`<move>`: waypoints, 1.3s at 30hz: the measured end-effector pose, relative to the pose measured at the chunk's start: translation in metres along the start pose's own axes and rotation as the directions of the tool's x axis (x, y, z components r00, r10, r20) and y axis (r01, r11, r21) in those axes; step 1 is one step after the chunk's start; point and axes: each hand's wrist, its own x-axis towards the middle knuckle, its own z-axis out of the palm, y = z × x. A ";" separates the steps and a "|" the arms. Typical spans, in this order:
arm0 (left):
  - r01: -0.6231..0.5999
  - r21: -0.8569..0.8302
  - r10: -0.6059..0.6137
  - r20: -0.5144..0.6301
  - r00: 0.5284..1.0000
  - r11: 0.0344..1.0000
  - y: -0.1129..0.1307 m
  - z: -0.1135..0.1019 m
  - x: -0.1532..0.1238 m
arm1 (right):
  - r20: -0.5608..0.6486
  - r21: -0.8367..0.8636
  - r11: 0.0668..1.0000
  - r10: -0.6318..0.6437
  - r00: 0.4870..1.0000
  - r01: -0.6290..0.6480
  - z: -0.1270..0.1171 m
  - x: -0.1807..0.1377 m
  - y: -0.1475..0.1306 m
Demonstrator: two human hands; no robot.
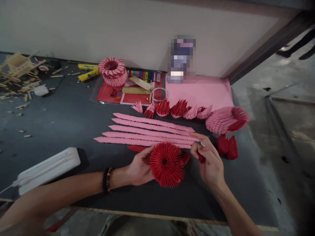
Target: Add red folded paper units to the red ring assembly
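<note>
The left hand (141,167), with a dark beaded bracelet (107,180) at its wrist, is half curled against the left side of a round, deep-red piece of pleated folded paper (167,165), gripping it above the near part of a dark grey tabletop (152,200); its pleats fan out around a small dark hole that faces the camera. The right hand (209,162) is mostly closed, its fingertips drawn together around a small dark-red paper piece (201,159) (largely hidden by the fingers), just to the right of the round piece and apart from it. Beyond the hands lie five long, narrow pink strips of interlocked folded paper (150,132), roughly parallel, with pointed left ends; the right index finger overlaps their right ends, and whether it touches them cannot be told. A flat red paper piece (136,148) shows between the nearest strip and the left hand. Behind the strips runs a row of small pink and red folded-paper clusters (179,108), leading on the right to a larger pink, scaly paper form with a red patch (221,121). Two small red paper pieces (227,147) sit near the right hand, on its outer side. Farther back, a hollow pink-and-red paper vessel (112,77) stands at a red plastic-covered packet (108,93), and a white oblong case (50,168) lies at the left.
</note>
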 end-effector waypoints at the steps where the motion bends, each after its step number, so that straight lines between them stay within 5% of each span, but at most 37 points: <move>1: 0.011 0.011 -0.011 -0.001 1.000 1.000 0.001 0.000 0.000 | 0.000 0.000 1.000 0.004 1.000 -0.004 0.000 0.000 0.001; 12: 0.091 -0.048 -0.082 0.161 0.983 0.995 0.003 -0.012 0.003 | 0.005 -0.004 1.000 -0.008 1.000 0.008 0.007 -0.004 0.009; 29: 0.044 -0.053 -0.044 -0.002 0.999 0.998 0.003 0.003 0.001 | -0.012 -0.034 0.999 0.034 0.999 -0.035 0.000 -0.006 0.014; 34: 0.026 -0.050 -0.022 0.096 0.995 0.998 0.001 -0.010 0.004 | -0.063 -0.125 0.990 -0.070 0.996 0.062 0.002 -0.008 0.006; 39: 0.024 -0.002 -0.024 0.028 0.999 1.000 0.002 -0.007 0.002 | -0.052 -0.254 0.960 -0.138 0.989 0.121 0.004 -0.008 -0.002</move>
